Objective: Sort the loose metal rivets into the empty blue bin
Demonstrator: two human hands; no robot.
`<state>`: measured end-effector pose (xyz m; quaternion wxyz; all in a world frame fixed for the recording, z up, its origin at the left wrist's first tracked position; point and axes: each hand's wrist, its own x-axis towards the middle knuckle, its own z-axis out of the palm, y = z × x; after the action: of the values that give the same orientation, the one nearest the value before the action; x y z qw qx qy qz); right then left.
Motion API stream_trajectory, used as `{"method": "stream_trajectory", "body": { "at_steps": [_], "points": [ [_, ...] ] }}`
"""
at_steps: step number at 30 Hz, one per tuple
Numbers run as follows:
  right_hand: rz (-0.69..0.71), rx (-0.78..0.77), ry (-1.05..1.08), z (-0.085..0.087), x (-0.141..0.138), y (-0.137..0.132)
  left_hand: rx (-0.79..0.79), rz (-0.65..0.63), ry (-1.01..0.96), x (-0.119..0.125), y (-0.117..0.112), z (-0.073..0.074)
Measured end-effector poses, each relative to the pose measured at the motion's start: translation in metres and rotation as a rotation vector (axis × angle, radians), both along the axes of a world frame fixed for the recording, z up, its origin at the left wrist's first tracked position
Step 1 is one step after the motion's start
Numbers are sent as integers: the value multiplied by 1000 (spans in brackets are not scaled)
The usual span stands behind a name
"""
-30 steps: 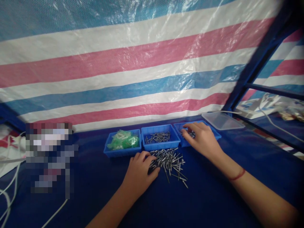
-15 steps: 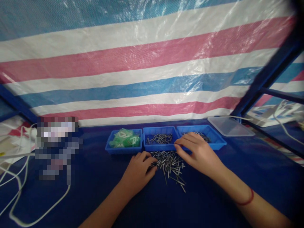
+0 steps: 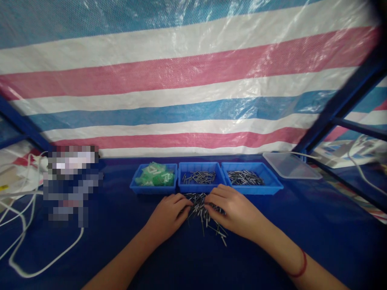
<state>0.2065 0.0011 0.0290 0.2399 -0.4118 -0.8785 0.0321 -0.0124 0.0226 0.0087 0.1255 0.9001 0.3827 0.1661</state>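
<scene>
Overhead and behind: striped tarpaulin (image 3: 187,80) in blue, white and pink, spanning the whole back of the bench. Below it, dark blue table cover (image 3: 272,241), with blue frame bars (image 3: 338,108) rising at right. Noted at far left, white cables (image 3: 18,213) looped on the cover beside a blurred-out patch. Set along the back edge, side by side: three blue trays, namely left tray (image 3: 133,188) holding green plastic parts, middle tray (image 3: 181,186) holding a few metal pins, right tray (image 3: 273,186) holding more pins. Just right of these, a clear plastic lid (image 3: 292,166), lying flat. Directly in front of the middle tray, loose pile of metal pins (image 3: 208,219) spread on the cover. Left hand (image 3: 166,215) and right hand (image 3: 236,209) both palm down on that pile, fingertips nearly meeting at its centre, fingers curled narrow among the pins; cannot tell whether any pin is actually pinched. Red cord (image 3: 299,264) worn on the right wrist.
</scene>
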Motion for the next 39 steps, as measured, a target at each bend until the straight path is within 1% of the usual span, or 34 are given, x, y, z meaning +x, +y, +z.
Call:
{"method": "stream_trajectory", "body": {
  "at_steps": [4,8,12,18,23,28,31,33,36,37,39],
  "points": [
    [18,-33,-44,-5,-6,-1,-17,-6,-1,0,1,0],
    [28,-5,-92,-14,-13,-1,-32,-18,-3,-3,0,1],
    [10,40,-147,-20,-18,-1,-26,-20,-25,-6,-2,-1],
    [-26,33,-202,-21,-21,-1,-15,40,-125,0,-5,-6],
    [-39,51,-205,-24,-21,-1,-42,46,-158,6,-7,-4],
    [-20,74,-198,-24,-20,-1,-52,53,-170,7,-7,-4],
    [-17,51,-123,-22,-19,-2,-45,57,-172,8,-6,-5],
    [-1,-24,10,-20,-19,-3,-43,61,-177,8,-6,-5],
    [16,-139,279,-16,-19,-5,-56,58,-196,9,-9,-2],
    [17,-159,352,-15,-20,-5,-63,54,-205,9,-10,0],
    [33,-180,430,-14,-20,-6,-68,42,-229,9,-13,4]
  ]
}}
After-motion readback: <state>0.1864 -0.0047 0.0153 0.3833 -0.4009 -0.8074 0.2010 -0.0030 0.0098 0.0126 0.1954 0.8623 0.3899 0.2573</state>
